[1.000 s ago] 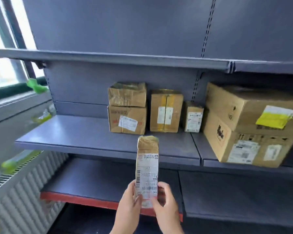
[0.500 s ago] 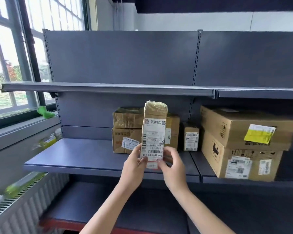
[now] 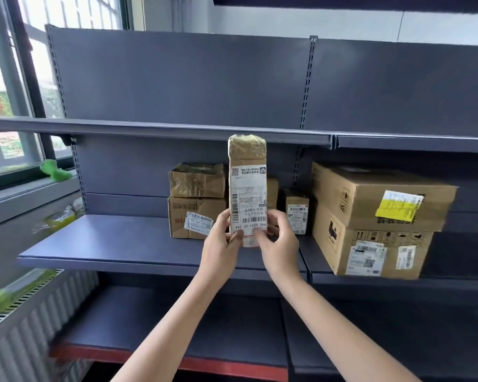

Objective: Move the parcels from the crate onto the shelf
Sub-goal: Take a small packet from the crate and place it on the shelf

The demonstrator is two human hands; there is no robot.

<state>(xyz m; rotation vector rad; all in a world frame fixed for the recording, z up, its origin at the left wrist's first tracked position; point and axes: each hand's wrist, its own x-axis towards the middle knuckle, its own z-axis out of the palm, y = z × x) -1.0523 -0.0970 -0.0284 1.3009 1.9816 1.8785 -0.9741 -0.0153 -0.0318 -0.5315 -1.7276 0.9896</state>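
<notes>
Before the grey shelving, both hands hold one tall parcel [image 3: 247, 186] upright, in the air in front of the middle shelf [image 3: 127, 244], its white label facing the person. The left hand [image 3: 221, 241] wraps its lower left edge and the right hand [image 3: 278, 238] its lower right, thumbs pressed on the label; each hand's grip is closed on the parcel, low down, probably so the base stays free to land flat. Behind it stand two stacked boxes [image 3: 196, 199], a small box [image 3: 297, 210] and, on the next bay, two large cartons [image 3: 375, 219]; another box is mostly hidden by the parcel. Bare shelf lies to the left of the stack, which looks the likeliest landing spot. Held on end, the slim parcel could tip once released. No crate is in view.
</notes>
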